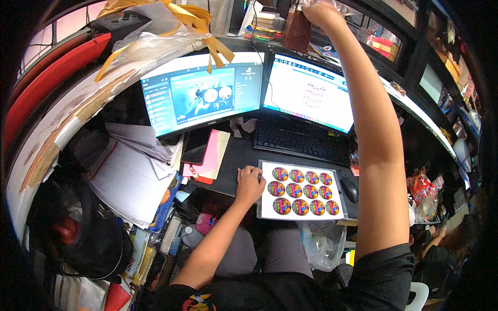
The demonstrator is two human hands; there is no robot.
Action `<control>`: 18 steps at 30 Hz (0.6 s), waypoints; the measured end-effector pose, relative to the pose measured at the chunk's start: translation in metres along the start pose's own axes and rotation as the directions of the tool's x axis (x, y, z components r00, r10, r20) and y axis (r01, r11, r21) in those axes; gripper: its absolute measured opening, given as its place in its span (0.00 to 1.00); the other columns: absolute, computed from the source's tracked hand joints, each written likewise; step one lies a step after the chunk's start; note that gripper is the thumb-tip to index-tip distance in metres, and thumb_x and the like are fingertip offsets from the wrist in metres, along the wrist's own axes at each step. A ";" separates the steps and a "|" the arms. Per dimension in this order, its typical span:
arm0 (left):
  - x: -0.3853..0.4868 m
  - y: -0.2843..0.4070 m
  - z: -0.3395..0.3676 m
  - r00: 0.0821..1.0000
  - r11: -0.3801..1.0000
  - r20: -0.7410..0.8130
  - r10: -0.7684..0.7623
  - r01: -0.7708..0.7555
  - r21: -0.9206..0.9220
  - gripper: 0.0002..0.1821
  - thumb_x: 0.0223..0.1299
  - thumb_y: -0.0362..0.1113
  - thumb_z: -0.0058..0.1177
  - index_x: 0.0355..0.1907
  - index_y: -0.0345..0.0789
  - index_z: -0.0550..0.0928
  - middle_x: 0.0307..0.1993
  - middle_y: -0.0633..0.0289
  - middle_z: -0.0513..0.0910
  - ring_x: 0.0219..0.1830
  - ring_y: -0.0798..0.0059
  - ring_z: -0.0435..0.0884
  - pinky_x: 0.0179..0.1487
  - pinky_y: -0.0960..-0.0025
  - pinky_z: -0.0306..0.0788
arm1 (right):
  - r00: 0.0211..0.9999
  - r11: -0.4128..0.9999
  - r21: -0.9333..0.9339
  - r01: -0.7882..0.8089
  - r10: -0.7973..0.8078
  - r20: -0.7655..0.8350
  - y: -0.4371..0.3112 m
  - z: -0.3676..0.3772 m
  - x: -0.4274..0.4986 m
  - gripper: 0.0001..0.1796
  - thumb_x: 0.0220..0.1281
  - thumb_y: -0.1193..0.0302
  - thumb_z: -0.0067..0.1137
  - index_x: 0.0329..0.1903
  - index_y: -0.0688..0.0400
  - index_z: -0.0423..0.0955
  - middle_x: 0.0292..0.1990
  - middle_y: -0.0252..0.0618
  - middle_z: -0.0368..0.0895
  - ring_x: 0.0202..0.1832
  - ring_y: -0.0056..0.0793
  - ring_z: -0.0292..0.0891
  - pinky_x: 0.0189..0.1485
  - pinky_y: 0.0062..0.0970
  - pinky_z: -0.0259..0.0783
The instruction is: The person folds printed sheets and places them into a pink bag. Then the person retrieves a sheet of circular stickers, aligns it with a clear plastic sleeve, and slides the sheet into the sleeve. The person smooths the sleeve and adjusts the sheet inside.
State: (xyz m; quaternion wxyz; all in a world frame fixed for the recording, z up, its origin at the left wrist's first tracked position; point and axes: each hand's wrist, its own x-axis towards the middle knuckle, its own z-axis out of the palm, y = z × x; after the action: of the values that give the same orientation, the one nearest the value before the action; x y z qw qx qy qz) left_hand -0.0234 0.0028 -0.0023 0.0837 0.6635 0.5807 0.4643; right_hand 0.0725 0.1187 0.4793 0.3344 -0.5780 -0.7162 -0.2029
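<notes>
My left hand (250, 182) rests on the black desk at the left edge of a printed sheet (301, 215). Its fingers are curled, and something small and dark shows by the fingertips; whether they grip it is unclear. Several round, colourful printed designs (294, 190) sit in rows on the white sheet, which has a clear border around it. My right arm stretches far up past the right monitor (307, 93). At the top rim of the view, my right hand (321, 12) is beside a brown container (297, 33), its fingers partly cut off and hard to make out.
A black keyboard (301, 142) lies below the monitors, and a black mouse (349, 190) right of the sheet. Left are a dark phone (196, 147), pink paper (208, 151) and an open notebook (130, 179). Yellow ribbon (190, 15) hangs over the left monitor (206, 93). Another person (437, 256) is at far right.
</notes>
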 end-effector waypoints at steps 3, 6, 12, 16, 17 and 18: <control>-0.001 0.000 0.000 1.000 1.000 0.008 0.007 -0.007 0.005 0.14 0.51 0.37 0.56 0.41 0.34 0.80 0.45 0.51 0.75 0.55 0.52 0.71 0.70 0.43 0.52 | 0.963 0.723 0.637 -0.269 0.225 0.150 0.014 0.014 0.006 0.07 0.56 0.71 0.63 0.32 0.60 0.75 0.23 0.32 0.71 0.22 0.21 0.65 0.21 0.24 0.60; 0.000 0.002 -0.002 1.000 1.000 -0.003 0.023 -0.023 0.022 0.15 0.51 0.38 0.57 0.42 0.34 0.80 0.45 0.51 0.75 0.55 0.52 0.72 0.70 0.43 0.52 | 0.879 0.234 0.913 -0.333 0.428 0.211 0.012 0.029 0.022 0.06 0.54 0.74 0.62 0.29 0.57 0.73 0.21 0.31 0.66 0.19 0.19 0.61 0.18 0.22 0.55; 0.000 0.001 0.000 1.000 1.000 -0.023 0.020 -0.019 0.023 0.16 0.51 0.38 0.57 0.43 0.34 0.79 0.44 0.51 0.76 0.55 0.52 0.72 0.70 0.43 0.52 | 0.723 -0.242 0.964 -0.111 0.646 0.246 -0.021 0.025 0.025 0.16 0.57 0.76 0.59 0.48 0.59 0.70 0.38 0.40 0.73 0.37 0.31 0.71 0.42 0.41 0.72; 0.000 -0.001 0.003 1.000 0.999 -0.018 0.015 -0.014 0.039 0.16 0.52 0.39 0.57 0.43 0.33 0.79 0.46 0.51 0.77 0.57 0.52 0.71 0.70 0.42 0.52 | 0.724 -0.217 0.970 -0.111 0.651 0.229 -0.036 0.027 -0.026 0.17 0.59 0.77 0.58 0.52 0.63 0.69 0.39 0.43 0.74 0.39 0.37 0.73 0.44 0.49 0.75; 0.000 -0.001 0.004 1.000 0.999 -0.023 0.020 -0.019 0.046 0.16 0.52 0.39 0.57 0.42 0.33 0.79 0.46 0.51 0.77 0.58 0.51 0.71 0.70 0.41 0.52 | 0.800 -0.174 0.975 -0.138 0.561 0.213 -0.034 0.029 -0.042 0.17 0.59 0.79 0.55 0.51 0.67 0.68 0.33 0.44 0.75 0.28 0.36 0.75 0.36 0.45 0.79; 0.001 -0.001 0.004 1.000 0.998 0.020 -0.010 0.009 0.058 0.18 0.55 0.41 0.55 0.45 0.32 0.80 0.50 0.50 0.78 0.62 0.51 0.69 0.70 0.39 0.50 | 0.799 -0.178 0.972 -0.153 0.557 0.228 -0.036 0.032 -0.053 0.16 0.59 0.80 0.54 0.50 0.70 0.67 0.32 0.46 0.75 0.25 0.36 0.77 0.34 0.44 0.81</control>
State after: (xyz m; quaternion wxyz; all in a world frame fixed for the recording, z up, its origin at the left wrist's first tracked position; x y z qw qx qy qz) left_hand -0.0215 0.0058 -0.0043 0.0724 0.6675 0.5964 0.4400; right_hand 0.0355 0.0952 0.4226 0.7802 -0.2975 -0.3808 0.3971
